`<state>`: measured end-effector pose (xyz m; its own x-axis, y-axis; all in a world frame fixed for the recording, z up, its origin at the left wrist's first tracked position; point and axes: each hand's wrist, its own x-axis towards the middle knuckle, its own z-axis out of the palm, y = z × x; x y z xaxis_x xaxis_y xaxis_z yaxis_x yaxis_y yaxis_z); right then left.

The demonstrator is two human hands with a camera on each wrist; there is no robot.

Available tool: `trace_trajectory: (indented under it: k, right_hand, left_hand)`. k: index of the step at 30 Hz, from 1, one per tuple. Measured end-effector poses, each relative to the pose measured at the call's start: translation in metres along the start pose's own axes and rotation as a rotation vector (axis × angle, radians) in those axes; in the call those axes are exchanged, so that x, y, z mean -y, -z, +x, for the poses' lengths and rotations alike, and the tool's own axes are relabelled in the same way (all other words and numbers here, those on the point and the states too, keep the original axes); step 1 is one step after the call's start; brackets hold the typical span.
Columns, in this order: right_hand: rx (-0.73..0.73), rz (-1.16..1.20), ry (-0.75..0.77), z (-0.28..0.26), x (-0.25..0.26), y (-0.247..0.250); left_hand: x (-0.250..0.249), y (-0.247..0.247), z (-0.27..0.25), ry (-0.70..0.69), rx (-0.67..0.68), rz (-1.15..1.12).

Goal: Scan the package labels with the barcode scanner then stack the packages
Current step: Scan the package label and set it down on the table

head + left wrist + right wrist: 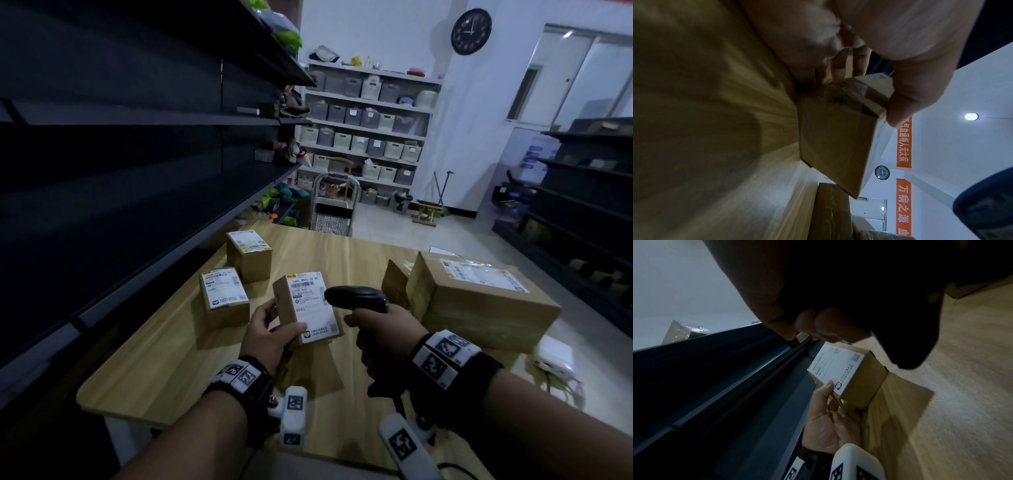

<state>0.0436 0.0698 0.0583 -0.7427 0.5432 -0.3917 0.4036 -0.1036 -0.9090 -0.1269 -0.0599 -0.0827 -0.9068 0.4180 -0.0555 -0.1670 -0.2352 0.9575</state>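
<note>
My left hand (pixel 270 334) grips a small brown package (pixel 310 308) by its near end, tilted so its white label faces up, thumb on the label's corner. The same package (pixel 834 138) fills the left wrist view; in the right wrist view the package (pixel 846 374) shows its label. My right hand (pixel 380 334) holds a black barcode scanner (pixel 356 298) by the handle, its head just right of the label and aimed at it. Two more small labelled packages (pixel 224 296) (pixel 249 255) stand on the wooden table (pixel 154 370) to the left. A large labelled box (pixel 479 298) sits at the right.
Dark metal shelving (pixel 120 171) runs along the table's left edge. A flat cardboard piece (pixel 395 284) leans against the large box. A white adapter with cables (pixel 555 358) lies at the table's right end. A cart (pixel 334 205) stands beyond the far edge.
</note>
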Motion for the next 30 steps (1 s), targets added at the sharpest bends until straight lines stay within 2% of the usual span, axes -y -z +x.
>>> trace_trajectory:
  k: [6, 9, 14, 22, 27, 30]
  right_hand:
    - [-0.027, 0.09, 0.054, 0.008, -0.016, 0.01]
    - [-0.035, 0.226, 0.101, 0.014, -0.024, 0.013]
    - [-0.116, 0.326, 0.156, 0.025, -0.039, 0.022]
    - [-0.183, 0.416, 0.144, 0.027, -0.058, 0.041]
    - [-0.154, 0.456, 0.149, 0.023, -0.06, 0.059]
    - [-0.141, 0.494, 0.164, 0.024, -0.064, 0.065]
  left_hand:
    - [0.0, -0.001, 0.002, 0.052, 0.005, -0.028]
    - [0.002, -0.002, 0.003, 0.07, 0.01, -0.007]
    - [0.008, -0.009, 0.008, 0.114, 0.006, -0.077]
    - [0.008, -0.055, 0.012, 0.143, 0.031, 0.209]
    - [0.003, -0.091, 0.025, 0.118, 0.03, 0.475]
    - [0.008, -0.108, 0.038, 0.122, 0.092, 0.558]
